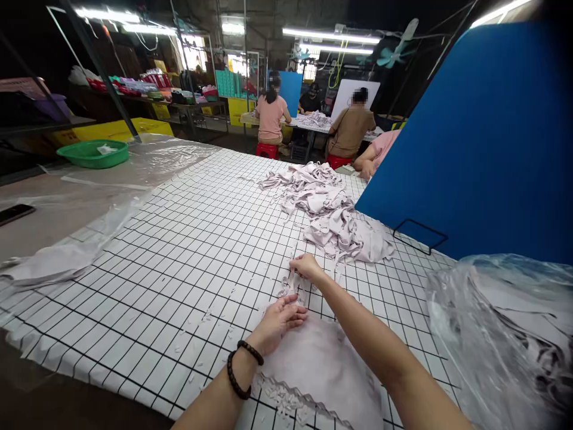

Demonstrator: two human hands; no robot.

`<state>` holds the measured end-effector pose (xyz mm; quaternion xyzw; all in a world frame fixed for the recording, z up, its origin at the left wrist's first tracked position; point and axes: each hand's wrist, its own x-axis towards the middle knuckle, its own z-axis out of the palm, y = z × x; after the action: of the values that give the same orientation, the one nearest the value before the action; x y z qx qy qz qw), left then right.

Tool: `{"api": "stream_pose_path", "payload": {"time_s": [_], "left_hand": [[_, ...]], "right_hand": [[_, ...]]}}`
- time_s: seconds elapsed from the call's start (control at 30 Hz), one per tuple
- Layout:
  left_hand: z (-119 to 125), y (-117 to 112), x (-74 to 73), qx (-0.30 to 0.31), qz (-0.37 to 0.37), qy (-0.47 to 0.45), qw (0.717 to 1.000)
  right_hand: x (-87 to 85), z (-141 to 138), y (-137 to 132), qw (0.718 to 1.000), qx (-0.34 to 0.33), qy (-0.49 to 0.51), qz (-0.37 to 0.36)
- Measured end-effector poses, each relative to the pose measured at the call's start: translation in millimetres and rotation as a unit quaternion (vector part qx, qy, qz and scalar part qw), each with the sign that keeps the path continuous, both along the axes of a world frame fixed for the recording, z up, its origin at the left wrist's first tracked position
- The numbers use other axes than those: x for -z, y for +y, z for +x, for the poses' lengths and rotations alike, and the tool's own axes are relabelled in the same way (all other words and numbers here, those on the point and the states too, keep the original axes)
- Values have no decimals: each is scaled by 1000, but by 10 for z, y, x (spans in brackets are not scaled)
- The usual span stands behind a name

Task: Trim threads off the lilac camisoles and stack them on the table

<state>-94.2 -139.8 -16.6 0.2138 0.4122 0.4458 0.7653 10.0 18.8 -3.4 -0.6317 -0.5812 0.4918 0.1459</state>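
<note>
Head view: pale lilac, thin, limp fabric piece (324,364) flat on grid-printed table cover (179,239), far edge pinched in closed right hand (305,267), left hand (278,322) half-curled holding near it; likely light, floppy, best gripped at edges.

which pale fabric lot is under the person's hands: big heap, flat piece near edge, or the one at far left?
The flat piece with the zigzag edge, at the near table edge. The left hand rests on it; the heap lies beyond the right hand, the folded fabric far left.
</note>
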Motion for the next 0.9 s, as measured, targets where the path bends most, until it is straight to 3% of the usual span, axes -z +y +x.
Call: {"api": "stream_pose_path", "payload": {"time_s": [0.2, 0.33, 0.5, 0.6, 0.77, 0.9], "left_hand": [[14, 10, -41, -7, -14, 28, 999], [10, 4, -72, -2, -19, 27, 999], [-1, 8, -90, -3, -21, 25, 999], [-5, 9, -89, -8, -25, 6, 1000], [-15, -2, -54, -27, -13, -36, 999], [-33, -1, -12, -26, -10, -59, 998]], "right_hand": [[6, 135, 181, 982, 13, 165, -91], [-46, 202, 335, 963, 50, 250, -83], [-293, 263, 400, 945, 73, 318, -41], [-475, 305, 222, 936, 2, 353, -2], [-652, 443, -290, 927, -233, 294, -12], [-645, 574, -512, 914, -271, 295, -60]]}}
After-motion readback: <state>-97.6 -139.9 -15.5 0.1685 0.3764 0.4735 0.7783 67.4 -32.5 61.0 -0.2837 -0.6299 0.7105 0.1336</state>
